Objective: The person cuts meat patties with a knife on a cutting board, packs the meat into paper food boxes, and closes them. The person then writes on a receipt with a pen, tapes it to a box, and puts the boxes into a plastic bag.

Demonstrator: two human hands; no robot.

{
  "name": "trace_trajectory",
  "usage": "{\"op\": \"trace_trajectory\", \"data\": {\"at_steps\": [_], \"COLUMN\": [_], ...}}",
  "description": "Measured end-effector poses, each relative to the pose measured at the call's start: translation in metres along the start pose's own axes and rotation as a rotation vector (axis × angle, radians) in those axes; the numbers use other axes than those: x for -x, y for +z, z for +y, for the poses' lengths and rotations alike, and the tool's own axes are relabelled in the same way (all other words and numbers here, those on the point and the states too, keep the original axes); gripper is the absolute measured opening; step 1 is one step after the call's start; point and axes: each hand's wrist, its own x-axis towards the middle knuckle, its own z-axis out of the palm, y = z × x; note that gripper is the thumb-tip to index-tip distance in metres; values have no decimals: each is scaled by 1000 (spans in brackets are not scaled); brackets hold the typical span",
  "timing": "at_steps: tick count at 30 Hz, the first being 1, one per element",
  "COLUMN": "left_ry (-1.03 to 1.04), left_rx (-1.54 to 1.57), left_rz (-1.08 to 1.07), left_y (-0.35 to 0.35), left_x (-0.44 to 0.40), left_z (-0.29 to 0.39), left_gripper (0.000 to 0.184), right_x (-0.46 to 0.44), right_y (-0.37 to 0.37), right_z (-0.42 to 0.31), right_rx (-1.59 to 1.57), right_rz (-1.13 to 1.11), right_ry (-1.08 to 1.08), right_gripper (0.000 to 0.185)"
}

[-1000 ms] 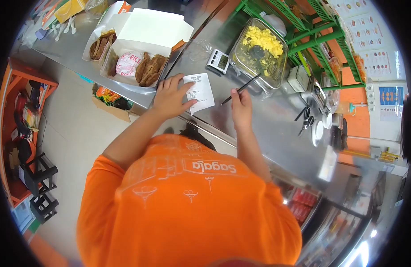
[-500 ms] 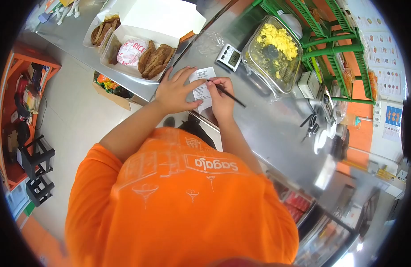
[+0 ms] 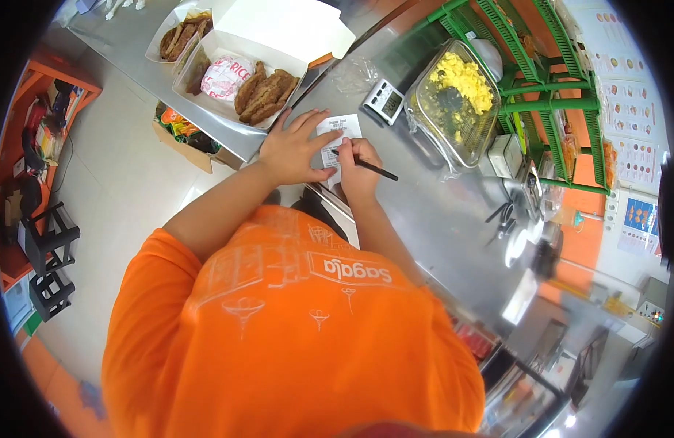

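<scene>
A printed receipt (image 3: 342, 125) lies on the steel counter, partly covered by both hands. My left hand (image 3: 295, 150) rests on its left side with the fingers spread. My right hand (image 3: 360, 162) grips a dark pen (image 3: 377, 170), whose tip is at the paper. Just beyond my left hand stands an open takeaway box (image 3: 284, 29) with a paper-wrapped rice bundle (image 3: 226, 77) and browned pieces of meat (image 3: 264, 95) in it.
Behind the receipt are a white digital timer (image 3: 384, 101) and a clear container (image 3: 432, 109) of scrambled egg (image 3: 465, 84). Green racks (image 3: 549, 95) stand at the right; scissors (image 3: 503, 213) lie below them. Another box of food (image 3: 182, 36) sits far left.
The pen tip has shifted on the receipt and the pen lies flatter in my right hand. My left hand stays spread on the paper. The whole view has shifted slightly.
</scene>
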Motion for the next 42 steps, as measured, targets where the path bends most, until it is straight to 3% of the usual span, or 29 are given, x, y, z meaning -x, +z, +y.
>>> {"op": "trace_trajectory", "data": {"at_steps": [6,12,14,18,20,21,24,29,40,42], "left_ry": [2,8,12,16,14,19,20,27,12,12], "left_rx": [-9,-19,-28,-34,-43,-39,-39,-49,-58,-58], "left_rz": [-10,-2,-1,-14,-11,-8,-2,-10,-43,-48], "left_y": [-1,1,0,0,0,0,0,0,-2,-2], "left_x": [-1,0,-1,1,0,0,1,0,0,0], "left_z": [0,0,-1,0,0,0,-1,-1,1,2], "left_gripper": [63,63,63,64,64,64,65,65,67,67], "right_x": [3,0,1,2,-1,-4,-12,-12,-12,-10], "right_y": [0,-1,-1,-3,-5,-8,-19,-7,-4,-6], "right_z": [-3,-3,1,-16,-16,-15,-10,-6,16,13], "right_rx": [-82,29,29,13,-342,-341,-225,-277,34,-71], "right_rz": [-56,-25,38,-169,107,167,21,-5,6,15], "right_ry": [38,-101,85,-9,226,239,350,330,112,187], "right_gripper": [20,20,18,18,20,22,23,27,29,29]}}
